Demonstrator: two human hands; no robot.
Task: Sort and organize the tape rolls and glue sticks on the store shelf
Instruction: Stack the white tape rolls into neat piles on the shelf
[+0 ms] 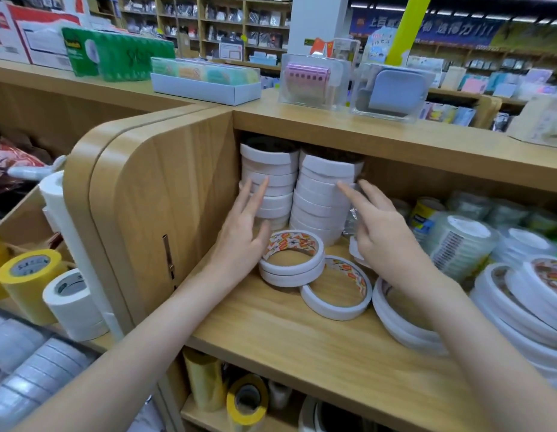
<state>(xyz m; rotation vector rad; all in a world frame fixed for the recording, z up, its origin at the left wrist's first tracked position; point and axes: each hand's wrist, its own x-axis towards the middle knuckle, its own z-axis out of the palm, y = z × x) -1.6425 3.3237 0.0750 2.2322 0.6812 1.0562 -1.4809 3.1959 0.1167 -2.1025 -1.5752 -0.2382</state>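
Observation:
Two tall stacks of white tape rolls stand at the back left of the wooden shelf point(271, 332): the left stack point(271, 169) and the right stack point(324, 194). My left hand point(243, 232) reaches in with straight fingers touching the front of the left stack. My right hand point(383, 232) is spread beside the right stack, its fingertips at the stack's side. In front lie two stacked flat rolls with red-printed cores point(291, 260) and a single roll point(336, 288). No glue sticks are visible.
More white rolls pile at the right point(520, 294), with clear tape packs point(458, 241) behind them. Yellow point(27, 275) and white point(74, 304) tape rolls sit on the left unit. Yellow rolls point(247, 400) fill the shelf below. Boxes stand on the shelf top point(205, 85).

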